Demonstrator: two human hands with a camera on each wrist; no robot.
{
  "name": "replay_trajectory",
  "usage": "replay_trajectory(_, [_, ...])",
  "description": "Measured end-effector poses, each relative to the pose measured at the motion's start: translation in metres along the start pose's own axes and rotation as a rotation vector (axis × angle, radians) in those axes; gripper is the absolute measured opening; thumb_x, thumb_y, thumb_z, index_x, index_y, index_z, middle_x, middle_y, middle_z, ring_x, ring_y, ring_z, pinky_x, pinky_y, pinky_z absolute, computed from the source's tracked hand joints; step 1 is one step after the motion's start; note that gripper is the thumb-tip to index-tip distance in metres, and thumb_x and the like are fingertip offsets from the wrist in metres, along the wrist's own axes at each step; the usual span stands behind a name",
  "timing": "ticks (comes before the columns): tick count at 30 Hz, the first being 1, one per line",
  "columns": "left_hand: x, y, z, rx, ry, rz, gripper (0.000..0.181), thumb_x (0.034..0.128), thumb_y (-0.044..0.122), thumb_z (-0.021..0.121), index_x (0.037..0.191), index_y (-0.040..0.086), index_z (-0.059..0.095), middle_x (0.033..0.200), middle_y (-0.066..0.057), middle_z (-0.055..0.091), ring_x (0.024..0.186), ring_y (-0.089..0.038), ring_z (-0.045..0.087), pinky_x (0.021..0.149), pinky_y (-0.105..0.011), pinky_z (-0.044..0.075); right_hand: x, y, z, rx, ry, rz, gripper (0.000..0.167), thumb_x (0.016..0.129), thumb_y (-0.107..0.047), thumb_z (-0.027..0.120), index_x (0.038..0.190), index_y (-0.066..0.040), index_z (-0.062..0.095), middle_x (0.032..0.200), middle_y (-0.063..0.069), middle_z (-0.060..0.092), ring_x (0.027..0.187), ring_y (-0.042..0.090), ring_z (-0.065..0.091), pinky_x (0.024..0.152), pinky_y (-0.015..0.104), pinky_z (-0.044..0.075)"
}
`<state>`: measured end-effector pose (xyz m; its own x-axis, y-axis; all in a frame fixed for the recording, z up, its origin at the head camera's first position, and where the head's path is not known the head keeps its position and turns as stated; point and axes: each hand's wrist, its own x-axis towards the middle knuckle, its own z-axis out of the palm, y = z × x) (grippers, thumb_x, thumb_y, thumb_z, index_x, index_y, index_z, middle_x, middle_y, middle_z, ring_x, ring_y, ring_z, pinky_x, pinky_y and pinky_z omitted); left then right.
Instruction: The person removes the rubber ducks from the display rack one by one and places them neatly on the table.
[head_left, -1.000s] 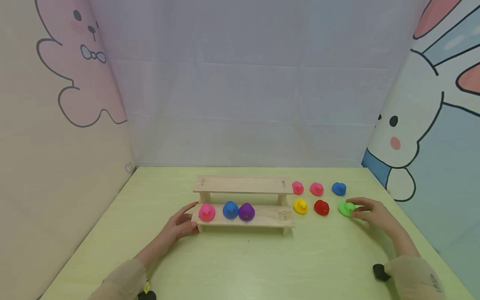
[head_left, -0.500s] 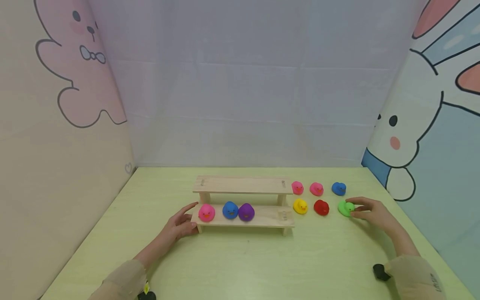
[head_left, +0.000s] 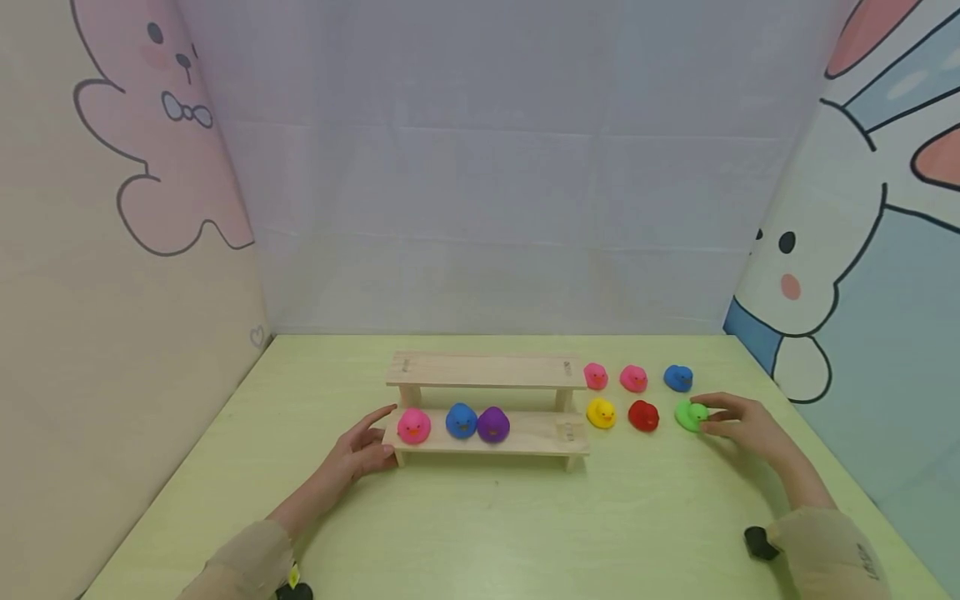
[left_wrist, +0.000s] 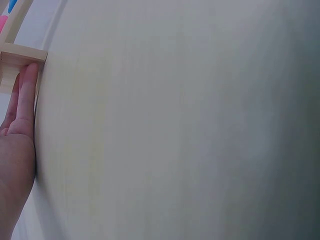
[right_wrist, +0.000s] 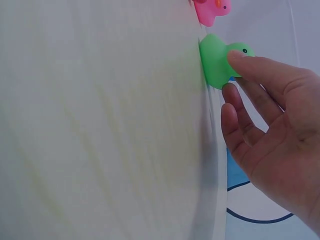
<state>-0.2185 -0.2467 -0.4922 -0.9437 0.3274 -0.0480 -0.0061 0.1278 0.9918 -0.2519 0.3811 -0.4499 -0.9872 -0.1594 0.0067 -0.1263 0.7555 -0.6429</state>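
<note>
At the right of the table my right hand [head_left: 750,425] pinches the head of a green rubber duck [head_left: 690,415] between thumb and fingers. In the right wrist view the green duck sits on the tabletop, while the other fingers curl loosely beside it. My left hand [head_left: 360,450] rests against the left end of a two-step wooden shelf [head_left: 536,429]. The left wrist view shows its fingers [left_wrist: 27,95] fairly straight, touching the shelf's end. On the lower step stand a pink duck [head_left: 414,426], a blue duck [head_left: 461,421] and a purple duck [head_left: 493,424].
Right of the shelf lie a yellow duck [head_left: 602,412], a red duck [head_left: 643,416], two pink ducks [head_left: 633,378] and another blue duck [head_left: 678,377]. The upper step [head_left: 487,369] is bare wood. Printed fabric walls enclose the table [head_left: 487,533] at back and sides.
Almost nothing differs. The right hand and the green duck's head have shifted very slightly; the left hand, shelf and other ducks stay put.
</note>
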Motion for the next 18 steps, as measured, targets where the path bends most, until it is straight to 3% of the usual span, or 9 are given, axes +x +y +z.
replay_trajectory(11, [0.0006, 0.0007, 0.0011, -0.008, -0.005, 0.005, 0.065, 0.0990, 0.015, 0.056, 0.157, 0.019, 0.025, 0.126, -0.012, 0.057, 0.106, -0.013, 0.066, 0.093, -0.030, 0.058, -0.0032, -0.0022, -0.0009, -0.031, 0.039, -0.022, 0.059, 0.087, -0.026, 0.075, 0.137, -0.001, 0.054, 0.137, 0.026, 0.055, 0.107, 0.033, 0.061, 0.077, 0.027, 0.050])
replay_trajectory(17, [0.0007, 0.0013, 0.0011, -0.004, 0.004, -0.005, 0.065, 0.0985, 0.016, 0.057, 0.156, 0.020, 0.027, 0.128, -0.015, 0.056, 0.108, -0.014, 0.066, 0.093, -0.032, 0.058, -0.0041, -0.0077, -0.0035, -0.006, 0.029, -0.034, 0.071, 0.089, -0.028, 0.073, 0.147, -0.001, 0.042, 0.149, 0.031, 0.039, 0.126, 0.051, 0.047, 0.094, 0.058, 0.051])
replay_trajectory(18, [0.0006, 0.0015, 0.0010, -0.004, 0.004, -0.005, 0.065, 0.0985, 0.016, 0.057, 0.156, 0.020, 0.026, 0.128, -0.015, 0.056, 0.107, -0.014, 0.066, 0.093, -0.031, 0.058, -0.0043, -0.0084, -0.0047, 0.008, 0.024, -0.042, 0.072, 0.089, -0.028, 0.073, 0.148, -0.002, 0.041, 0.151, 0.028, 0.039, 0.128, 0.051, 0.045, 0.097, 0.055, 0.051])
